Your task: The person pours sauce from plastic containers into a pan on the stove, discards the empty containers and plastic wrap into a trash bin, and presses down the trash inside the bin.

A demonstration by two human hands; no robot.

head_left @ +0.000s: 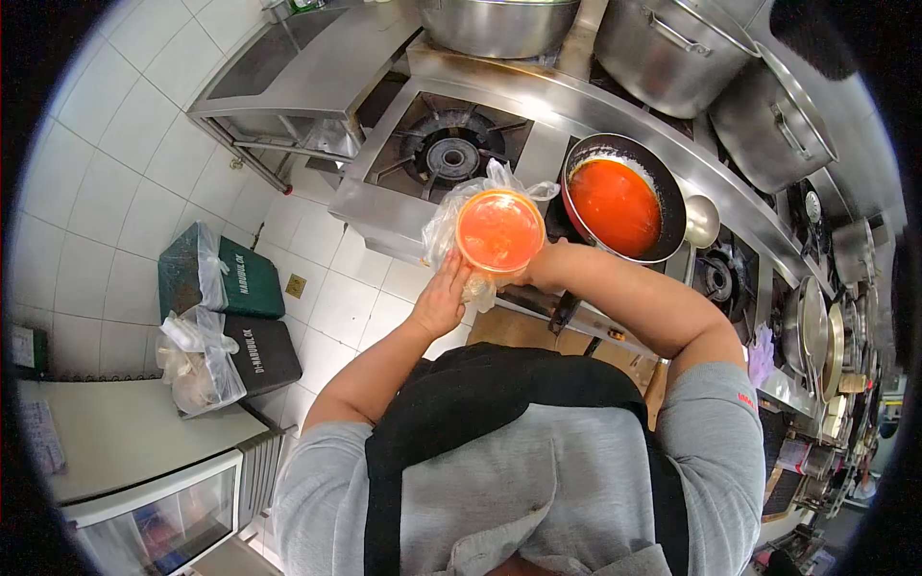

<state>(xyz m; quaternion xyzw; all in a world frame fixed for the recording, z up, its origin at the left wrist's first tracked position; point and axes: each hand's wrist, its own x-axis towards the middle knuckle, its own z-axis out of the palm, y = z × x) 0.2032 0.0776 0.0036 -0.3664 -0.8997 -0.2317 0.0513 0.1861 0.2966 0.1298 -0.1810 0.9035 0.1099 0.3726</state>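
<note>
Between my two hands is a round tub (pixel 499 230) with an orange rim and orange-red contents. A clear plastic bag (pixel 444 223) is bunched around its sides. My left hand (pixel 444 300) presses its fingers against the tub's near left side. On the right, my right hand (pixel 544 266) grips the tub low down, its fingers partly hidden beneath. Just beyond, a black-lined frying pan (pixel 672 206) sits on the stove, holding red-orange sauce (pixel 619 206). A ladle (pixel 702 223) lies beside the pan's right edge.
A bare gas burner (pixel 451 156) is left of the pan. Large steel pots (pixel 663 53) line the back. Green (pixel 252 274) and black bins (pixel 264 353) stand on the tiled floor at left, near a glass-door fridge (pixel 168 518). More pans (pixel 812 322) crowd the right.
</note>
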